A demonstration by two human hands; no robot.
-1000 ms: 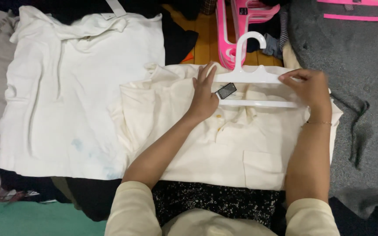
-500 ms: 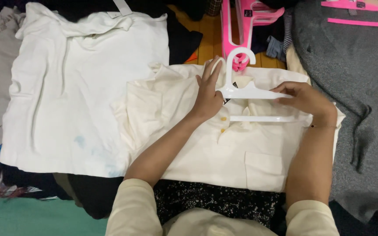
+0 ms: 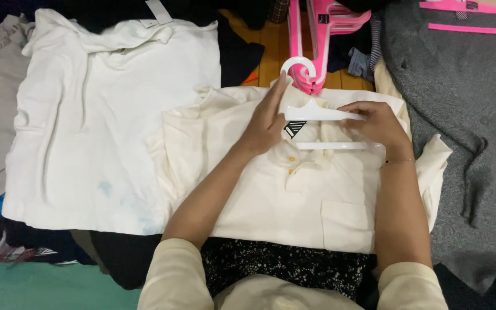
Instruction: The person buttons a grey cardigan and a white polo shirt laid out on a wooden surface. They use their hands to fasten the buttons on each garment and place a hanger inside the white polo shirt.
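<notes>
Two hands meet at a white hanger lying flat on the collar end of a cream polo shirt, which is spread front-up with its buttoned placket running toward the person. The hanger's long axis runs left to right across the shirt, its lower bar just above the placket buttons, and its hook points away from the person, at the shirt's far edge. The left hand lies along the hanger's left shoulder, fingers straight and together, flat and gripping nothing; its fingertips reach the base of the hook, and the palm presses collar fabric beside a small striped label. The right hand is at the hanger's right shoulder, fingers curled and pinched on the upper arm of the hanger, thumb side hidden. Both hands touch the hanger; the right one alone holds it, so the hanger extends leftward from those fingers toward the flat left hand. Whether the hanger's ends are inside the neck opening cannot be told. Just beyond the hook lie pink hangers on a wooden floor. Left of the polo shirt, touching it, lies a white sweatshirt with faint blue marks; right of it, a grey knit garment bearing another pink hanger.
</notes>
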